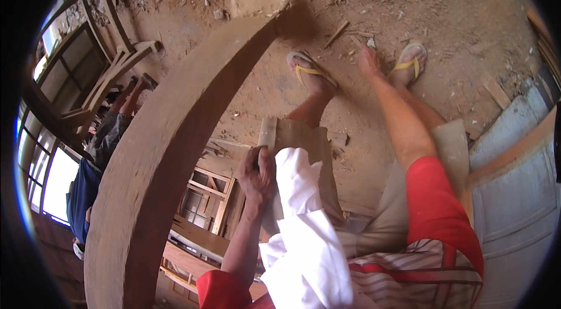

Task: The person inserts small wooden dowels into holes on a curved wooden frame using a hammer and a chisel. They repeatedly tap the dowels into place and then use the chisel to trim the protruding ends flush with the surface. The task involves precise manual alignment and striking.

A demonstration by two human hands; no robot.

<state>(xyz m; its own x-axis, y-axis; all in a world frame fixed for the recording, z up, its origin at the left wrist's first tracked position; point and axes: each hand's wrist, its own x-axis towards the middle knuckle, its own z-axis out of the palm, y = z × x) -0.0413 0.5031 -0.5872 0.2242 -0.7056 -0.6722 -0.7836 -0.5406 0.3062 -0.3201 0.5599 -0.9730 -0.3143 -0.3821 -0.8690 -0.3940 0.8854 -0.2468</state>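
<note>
Beside my left knee is my left hand [257, 179], its fingers curled in. Whatever it may hold is hidden. My right arm stretches down toward the dirt floor, and my right hand [369, 65] is closed between my sandalled feet. A small pale piece [371, 44] shows at its fingertips, too small to name. A large curved wooden beam [158, 128] arches up close on my left, apart from both hands. White cloth [304, 245] hangs in front of my chest and partly covers my left thigh.
Wood scraps [337, 33] and chips litter the dirt floor [461, 28]. A wooden frame [120, 66] stands at the far left, near another person [85, 192] in dark clothes. Window-like frames [204, 201] lie beyond my left arm. A grey panelled board [514, 209] stands at the right.
</note>
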